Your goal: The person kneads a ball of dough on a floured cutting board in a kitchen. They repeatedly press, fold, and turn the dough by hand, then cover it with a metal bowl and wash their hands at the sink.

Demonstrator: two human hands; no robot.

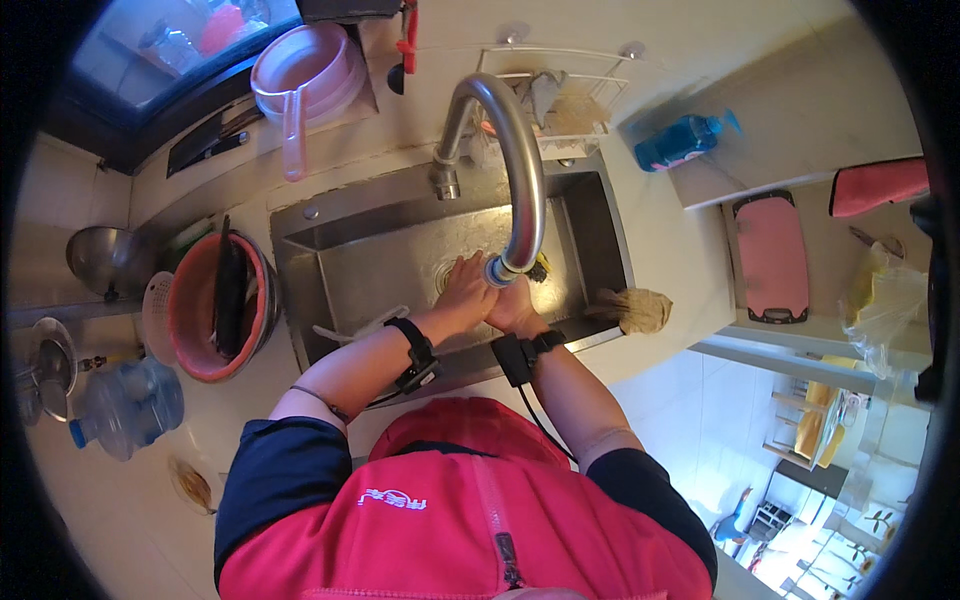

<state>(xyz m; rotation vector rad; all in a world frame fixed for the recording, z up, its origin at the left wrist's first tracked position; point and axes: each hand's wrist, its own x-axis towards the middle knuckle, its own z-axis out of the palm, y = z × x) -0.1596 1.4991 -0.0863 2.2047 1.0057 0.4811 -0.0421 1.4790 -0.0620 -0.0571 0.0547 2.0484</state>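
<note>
In the stainless steel sink (360, 277), my hands meet below the end of a curved metal faucet (531, 187). My left hand (466, 291) shows its back, with the fingers stretched out and slightly apart at the tips. Against it rests my right hand (513, 306), its fingers partly covered by the faucet end and the left hand. Nothing held shows, though the space between the palms is hidden. Just beyond the right hand lies a small yellow and dark item (538, 268). A pale strip (360, 326) lies in the sink near the left forearm.
A brown cloth (643, 310) hangs over the sink's right rim. To the left stand a red basin (196, 352) holding a dark long object and a plastic water jug (131, 405). A pink dipper (295, 142), a blue pump bottle (675, 142) and a wire rack (570, 135) sit behind.
</note>
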